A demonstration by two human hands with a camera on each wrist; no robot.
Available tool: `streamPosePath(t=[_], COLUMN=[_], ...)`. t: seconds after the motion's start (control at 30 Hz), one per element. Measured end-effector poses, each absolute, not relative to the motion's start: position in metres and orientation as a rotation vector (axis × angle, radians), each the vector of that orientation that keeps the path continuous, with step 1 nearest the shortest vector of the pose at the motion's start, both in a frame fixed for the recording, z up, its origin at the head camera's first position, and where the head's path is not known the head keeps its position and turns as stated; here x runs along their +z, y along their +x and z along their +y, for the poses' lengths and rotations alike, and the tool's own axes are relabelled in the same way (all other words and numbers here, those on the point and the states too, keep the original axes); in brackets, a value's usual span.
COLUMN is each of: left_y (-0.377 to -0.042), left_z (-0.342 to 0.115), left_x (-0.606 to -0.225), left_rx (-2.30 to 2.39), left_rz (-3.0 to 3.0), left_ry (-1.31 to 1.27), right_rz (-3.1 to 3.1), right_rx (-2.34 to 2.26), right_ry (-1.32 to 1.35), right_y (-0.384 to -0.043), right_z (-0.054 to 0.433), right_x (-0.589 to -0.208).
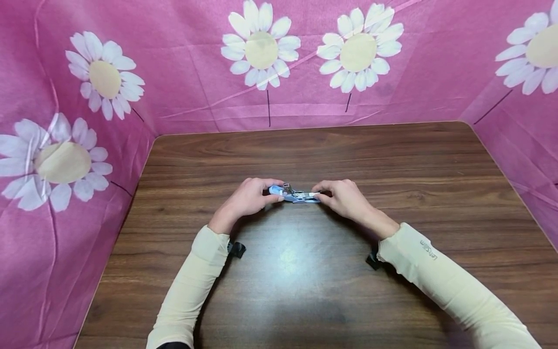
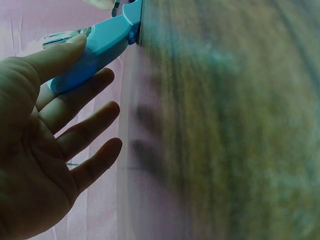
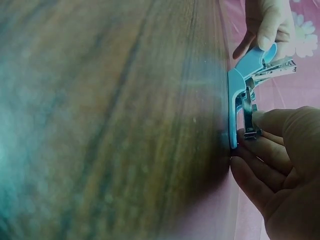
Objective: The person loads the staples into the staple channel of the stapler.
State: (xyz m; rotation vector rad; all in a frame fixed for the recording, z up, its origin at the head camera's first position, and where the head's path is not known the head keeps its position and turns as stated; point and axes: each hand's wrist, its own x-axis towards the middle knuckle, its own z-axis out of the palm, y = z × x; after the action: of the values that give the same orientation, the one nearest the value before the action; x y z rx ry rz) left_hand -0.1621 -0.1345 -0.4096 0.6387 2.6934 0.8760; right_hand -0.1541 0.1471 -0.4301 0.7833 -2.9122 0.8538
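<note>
A light blue stapler lies opened out across the middle of the table, its metal parts exposed. My left hand pinches the blue handle end between thumb and forefinger; the other fingers spread out below it. At the opposite end, my right hand has its thumb on the metal rail, with the fingers behind it near the tip of the blue base. Another metal piece sticks out from the handle side at an angle in the right wrist view.
The brown wooden table has pink cloth walls with white daisies at the back and both sides. Black wrist straps show beneath the cream sleeves.
</note>
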Motion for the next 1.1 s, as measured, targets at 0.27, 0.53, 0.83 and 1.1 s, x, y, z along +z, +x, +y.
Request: streamPosePath(t=[0.27, 0.53, 0.83, 1.1], left_y=[-0.1622, -0.1622, -0.1616, -0.1612], left_z=[-0.1351, -0.1352, -0.1359, -0.1355], left_x=[-0.4106, -0.4115, -0.4114, -0.4117], left_rx=[0.878, 0.876, 0.891, 0.891], left_rz=[2.697, 2.692, 2.694, 2.698], left_ry=[0.64, 0.645, 0.643, 0.637], right_rz=[-2.909, -2.904, -2.908, -2.904], right_rx=[0.854, 0.851, 0.865, 0.873], right_ry=[0.789, 0.791, 0.774, 0.762], right_y=[-0.1539, -0.1548, -0.1541, -0.1542], right_z=[0.1473, 0.1487, 0.1493, 0.1494], right_x=[-0.4299, -0.4309, -0.431, -0.4327])
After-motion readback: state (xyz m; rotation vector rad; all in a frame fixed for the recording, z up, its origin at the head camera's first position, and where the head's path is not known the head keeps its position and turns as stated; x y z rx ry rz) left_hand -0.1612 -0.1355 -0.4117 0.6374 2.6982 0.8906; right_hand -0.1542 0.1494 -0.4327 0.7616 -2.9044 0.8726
